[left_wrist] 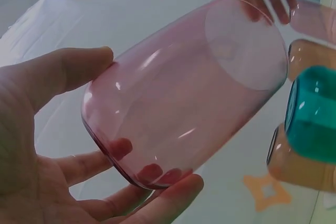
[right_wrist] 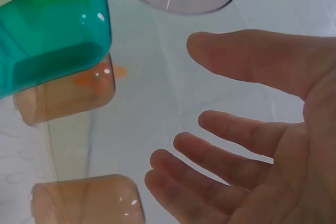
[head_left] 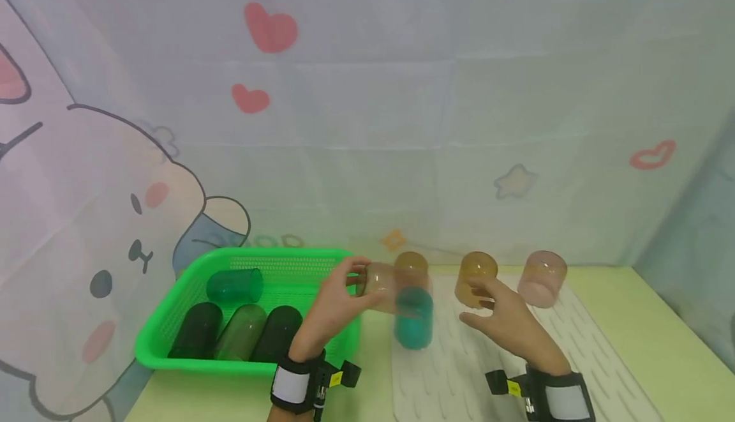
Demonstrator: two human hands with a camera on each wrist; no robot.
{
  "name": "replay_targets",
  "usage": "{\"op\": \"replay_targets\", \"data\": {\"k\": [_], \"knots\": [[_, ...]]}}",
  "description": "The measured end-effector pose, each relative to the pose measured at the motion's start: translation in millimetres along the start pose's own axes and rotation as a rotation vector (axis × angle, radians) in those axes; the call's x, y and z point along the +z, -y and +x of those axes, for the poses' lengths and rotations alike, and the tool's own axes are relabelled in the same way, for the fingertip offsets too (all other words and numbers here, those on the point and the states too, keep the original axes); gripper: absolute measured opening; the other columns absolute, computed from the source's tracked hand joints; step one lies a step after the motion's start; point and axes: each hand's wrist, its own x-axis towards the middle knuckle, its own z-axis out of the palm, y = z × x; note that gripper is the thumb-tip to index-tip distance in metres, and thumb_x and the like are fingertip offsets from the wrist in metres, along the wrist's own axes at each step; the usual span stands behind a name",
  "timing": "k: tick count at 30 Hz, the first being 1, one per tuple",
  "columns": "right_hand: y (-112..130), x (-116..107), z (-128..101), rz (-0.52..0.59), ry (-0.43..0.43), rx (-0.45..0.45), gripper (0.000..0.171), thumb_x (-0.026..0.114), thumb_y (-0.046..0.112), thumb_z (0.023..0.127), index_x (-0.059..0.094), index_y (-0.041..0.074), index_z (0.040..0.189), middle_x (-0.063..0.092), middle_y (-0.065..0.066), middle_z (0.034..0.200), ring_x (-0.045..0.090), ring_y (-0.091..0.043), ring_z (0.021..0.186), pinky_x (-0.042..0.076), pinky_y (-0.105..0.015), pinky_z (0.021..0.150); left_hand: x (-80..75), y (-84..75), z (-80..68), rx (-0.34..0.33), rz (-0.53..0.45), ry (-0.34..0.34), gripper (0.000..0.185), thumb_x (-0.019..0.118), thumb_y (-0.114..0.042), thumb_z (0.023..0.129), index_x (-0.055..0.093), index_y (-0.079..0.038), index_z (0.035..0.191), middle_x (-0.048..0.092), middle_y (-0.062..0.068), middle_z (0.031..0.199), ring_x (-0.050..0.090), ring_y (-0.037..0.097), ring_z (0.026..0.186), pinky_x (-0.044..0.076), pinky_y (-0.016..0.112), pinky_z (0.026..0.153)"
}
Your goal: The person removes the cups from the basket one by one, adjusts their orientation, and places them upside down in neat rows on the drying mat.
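Note:
My left hand (head_left: pixel 333 307) grips a clear pink cup (left_wrist: pixel 184 103) round its closed end, thumb on one side and fingers on the other. The cup is tilted on its side, its mouth pointing right toward my right hand (head_left: pixel 508 323). That hand has its fingers spread and relaxed, with nothing in them. Behind the held cup in the head view, a teal cup (head_left: pixel 415 329) stands upside down in front of an amber cup (head_left: pixel 411 260). Another amber cup (head_left: pixel 476 269) is just behind my right fingers, and a second pink cup (head_left: pixel 542 278) stands to its right.
A green plastic basket (head_left: pixel 189 364) at the left holds a teal cup (head_left: pixel 235 286), a green cup (head_left: pixel 241 332) and two dark cups (head_left: pixel 198 329). The standing cups are on a white ridged mat (head_left: pixel 448 377) on a yellow-green table (head_left: pixel 654 320). A printed curtain (head_left: pixel 367 103) hangs behind.

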Motion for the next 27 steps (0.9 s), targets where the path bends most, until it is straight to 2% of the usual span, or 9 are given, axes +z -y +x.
{"op": "replay_targets", "data": {"k": [6,9,16,23,27], "knots": [[18,1,-4,-0.043,0.068,-0.046,0.070,0.074,0.021,0.082,0.038,0.000,0.139,0.045,-0.025,0.134,0.049,-0.046,0.117,0.046,-0.051,0.089,11.2,-4.9,-1.2,-0.028,-0.057,0.061,0.050,0.076,-0.027,0.081,0.053,-0.019,0.125,0.051,0.007,0.123,0.051,0.029,0.112,0.050,0.040,0.080],[26,4,-6,-0.084,0.061,-0.101,0.072,0.076,0.025,0.081,0.039,0.001,0.138,0.046,-0.022,0.135,0.049,-0.043,0.118,0.045,-0.053,0.089,15.5,-6.2,-1.4,-0.027,-0.053,0.083,0.051,0.075,-0.024,0.081,0.052,-0.015,0.126,0.050,0.009,0.123,0.051,0.030,0.113,0.049,0.040,0.080],[37,15,-3,-0.139,-0.039,-0.230,0.076,0.081,0.033,0.075,0.045,0.002,0.135,0.048,-0.013,0.128,0.048,-0.032,0.116,0.046,-0.047,0.090,21.5,-10.7,1.1,-0.019,-0.040,0.108,0.052,0.074,-0.027,0.082,0.052,-0.015,0.127,0.051,0.007,0.124,0.051,0.027,0.113,0.047,0.042,0.084],[37,27,2,-0.257,-0.144,-0.344,0.079,0.087,0.028,0.065,0.050,0.000,0.128,0.050,-0.015,0.120,0.044,-0.032,0.114,0.045,-0.049,0.087,24.6,-14.7,0.5,-0.026,-0.066,0.128,0.056,0.075,-0.026,0.081,0.050,-0.011,0.129,0.051,0.008,0.122,0.051,0.028,0.112,0.048,0.042,0.083],[37,34,5,-0.296,-0.188,-0.405,0.081,0.090,0.028,0.060,0.052,0.002,0.126,0.050,-0.015,0.119,0.044,-0.033,0.113,0.044,-0.049,0.088,25.8,-13.4,-0.8,-0.057,-0.109,0.134,0.054,0.074,-0.026,0.082,0.049,-0.011,0.128,0.049,0.010,0.120,0.050,0.030,0.113,0.047,0.042,0.084]]}}
